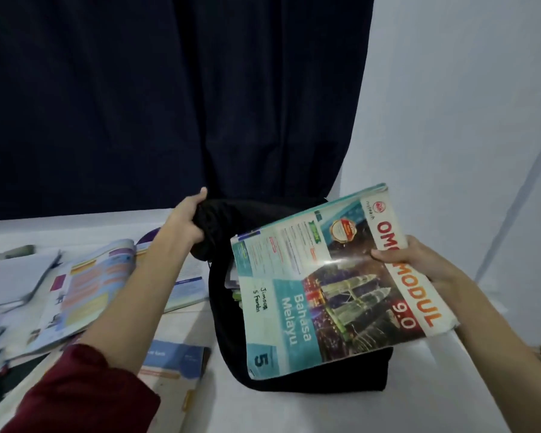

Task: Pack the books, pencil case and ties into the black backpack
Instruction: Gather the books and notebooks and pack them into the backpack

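The black backpack stands on the white table, its mouth facing up. My left hand grips the bag's upper left rim and holds it open. My right hand grips a "Bahasa Melayu" workbook by its right edge, thumb on the cover. The book hangs tilted above the bag's opening, its left edge over the mouth. Other book edges show inside the bag. The pencil case and ties are not visible.
Several open and closed books lie spread on the table to the left. Another blue-covered book lies near the front. A dark curtain hangs behind the bag, and a white wall stands to the right.
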`<action>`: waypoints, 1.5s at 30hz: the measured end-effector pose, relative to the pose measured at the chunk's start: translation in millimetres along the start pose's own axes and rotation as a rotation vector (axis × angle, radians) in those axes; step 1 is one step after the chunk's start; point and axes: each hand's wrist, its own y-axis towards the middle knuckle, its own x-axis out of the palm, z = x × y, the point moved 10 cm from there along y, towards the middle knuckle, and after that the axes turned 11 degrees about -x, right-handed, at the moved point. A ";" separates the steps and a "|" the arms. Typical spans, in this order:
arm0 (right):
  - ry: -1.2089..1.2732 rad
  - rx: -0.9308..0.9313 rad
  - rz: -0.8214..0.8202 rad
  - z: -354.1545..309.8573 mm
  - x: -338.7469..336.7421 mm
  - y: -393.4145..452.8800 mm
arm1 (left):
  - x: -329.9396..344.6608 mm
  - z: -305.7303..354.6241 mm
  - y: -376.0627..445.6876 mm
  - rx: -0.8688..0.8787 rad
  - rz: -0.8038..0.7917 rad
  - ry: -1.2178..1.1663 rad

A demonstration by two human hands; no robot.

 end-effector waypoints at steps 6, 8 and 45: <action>0.157 0.197 0.148 34.5 -7.2 6.6 | 59.5 69.8 -36.0 0.550 0.006 0.454; 0.302 0.186 0.287 47.7 -14.6 12.4 | 86.2 79.5 -59.6 0.737 -0.022 0.644; -1.623 -0.249 -0.203 51.5 135.9 77.7 | 162.3 85.6 -106.7 1.305 0.013 1.127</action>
